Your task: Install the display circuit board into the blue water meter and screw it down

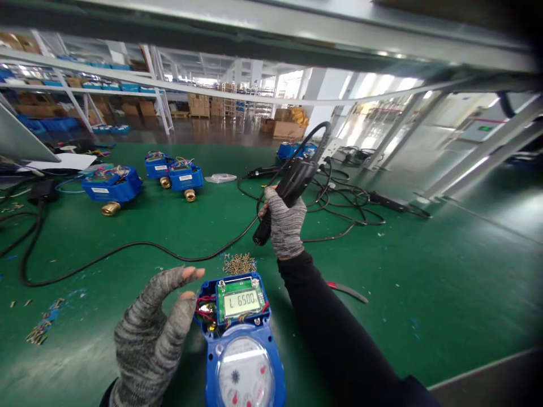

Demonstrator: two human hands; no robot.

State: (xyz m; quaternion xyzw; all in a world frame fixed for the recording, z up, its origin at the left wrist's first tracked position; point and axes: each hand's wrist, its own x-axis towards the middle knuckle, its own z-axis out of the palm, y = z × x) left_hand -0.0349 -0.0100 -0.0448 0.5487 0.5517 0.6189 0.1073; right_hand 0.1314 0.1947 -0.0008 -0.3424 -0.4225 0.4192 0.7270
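nearest us, our left hand [148, 333] spreads beside the rigid, likely heavy water meter [241, 339]; right hand [285, 223] fists the electric screwdriver [292, 181].

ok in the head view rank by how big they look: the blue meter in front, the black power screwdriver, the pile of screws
1. blue meter, though it sits nearest the camera
2. black power screwdriver, gripped by the right hand
3. pile of screws, clearly smallest
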